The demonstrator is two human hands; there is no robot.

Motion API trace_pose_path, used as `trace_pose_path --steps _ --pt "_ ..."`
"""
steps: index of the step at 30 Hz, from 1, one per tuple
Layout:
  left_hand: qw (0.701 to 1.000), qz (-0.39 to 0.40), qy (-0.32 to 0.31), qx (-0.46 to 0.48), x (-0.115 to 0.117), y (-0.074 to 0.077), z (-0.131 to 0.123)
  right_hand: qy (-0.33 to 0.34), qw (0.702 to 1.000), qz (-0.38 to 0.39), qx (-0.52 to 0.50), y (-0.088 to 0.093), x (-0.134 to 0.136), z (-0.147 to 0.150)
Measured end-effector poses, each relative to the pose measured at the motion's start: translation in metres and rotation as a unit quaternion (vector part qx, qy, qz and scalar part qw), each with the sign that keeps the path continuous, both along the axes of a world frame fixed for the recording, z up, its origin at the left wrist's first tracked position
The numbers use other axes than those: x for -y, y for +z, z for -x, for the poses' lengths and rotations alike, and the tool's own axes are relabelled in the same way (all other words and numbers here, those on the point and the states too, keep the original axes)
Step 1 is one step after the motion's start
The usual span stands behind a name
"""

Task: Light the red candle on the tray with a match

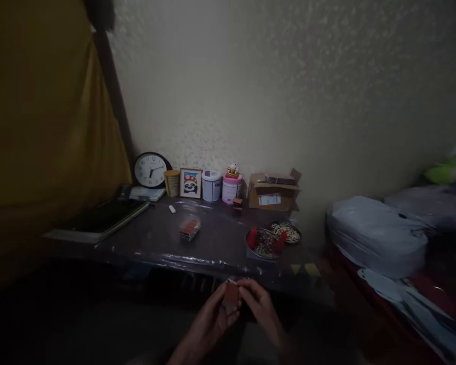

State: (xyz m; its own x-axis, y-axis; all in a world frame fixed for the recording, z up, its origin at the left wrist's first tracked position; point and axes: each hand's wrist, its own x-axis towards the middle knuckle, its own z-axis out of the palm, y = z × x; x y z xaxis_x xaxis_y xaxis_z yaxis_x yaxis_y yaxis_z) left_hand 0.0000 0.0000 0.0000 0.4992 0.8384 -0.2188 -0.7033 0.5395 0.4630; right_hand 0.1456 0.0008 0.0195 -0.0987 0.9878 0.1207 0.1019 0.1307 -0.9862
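Low in the view, in front of the table's near edge, my left hand (212,318) and my right hand (261,308) both close around a small reddish-brown box (231,295), much like a matchbox. The fingers of each hand pinch its sides. On the dark table (155,238) beyond, a round metal bowl (265,244) holds red-tipped pieces, and a small plate (287,232) beside it holds pale thin sticks. A clear plastic bag (190,228) with another reddish box lies at the table's middle. The scene is dim.
Along the wall stand a clock (151,170), a small framed picture (190,183), two tins (212,186), a pink jar (231,188) and an open cardboard box (273,192). Books (99,220) lie at the left. A bed with bags (380,235) fills the right.
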Motion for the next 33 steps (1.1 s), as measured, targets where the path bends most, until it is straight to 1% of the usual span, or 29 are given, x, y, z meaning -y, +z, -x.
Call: trace_pose_path --steps 2,6,9,12,15,18,22,26,33 --pt "1.0 0.002 -0.021 -0.01 0.002 0.001 -0.001 -0.015 0.999 0.02 -0.033 0.001 -0.002 -0.003" --pt "0.998 0.004 -0.051 -0.034 0.006 0.003 -0.003 -0.012 0.992 0.064 -0.111 0.003 -0.002 -0.002" --pt "0.997 0.0 -0.064 -0.039 0.007 0.004 -0.003 -0.03 0.99 0.076 -0.114 0.002 -0.002 -0.002" --pt "0.997 0.009 -0.069 -0.041 0.006 0.004 -0.003 -0.049 0.996 0.046 -0.058 -0.001 -0.004 -0.005" --pt "0.996 0.026 -0.07 -0.044 0.004 0.003 -0.002 -0.05 0.997 -0.024 0.049 -0.002 -0.004 -0.008" --pt "0.995 0.037 -0.073 -0.051 0.003 0.001 -0.002 -0.017 0.979 -0.094 0.18 0.0 -0.001 -0.011" --pt "0.994 0.052 -0.07 -0.072 0.003 0.002 -0.004 0.035 0.952 -0.119 0.279 -0.003 0.002 -0.013" --pt "0.992 0.064 -0.062 -0.094 0.001 0.0 -0.005 0.036 0.939 -0.119 0.322 -0.007 0.002 -0.015" --pt "0.989 0.074 -0.062 -0.112 -0.003 -0.005 -0.007 0.045 0.938 -0.108 0.326 -0.006 0.002 -0.015"
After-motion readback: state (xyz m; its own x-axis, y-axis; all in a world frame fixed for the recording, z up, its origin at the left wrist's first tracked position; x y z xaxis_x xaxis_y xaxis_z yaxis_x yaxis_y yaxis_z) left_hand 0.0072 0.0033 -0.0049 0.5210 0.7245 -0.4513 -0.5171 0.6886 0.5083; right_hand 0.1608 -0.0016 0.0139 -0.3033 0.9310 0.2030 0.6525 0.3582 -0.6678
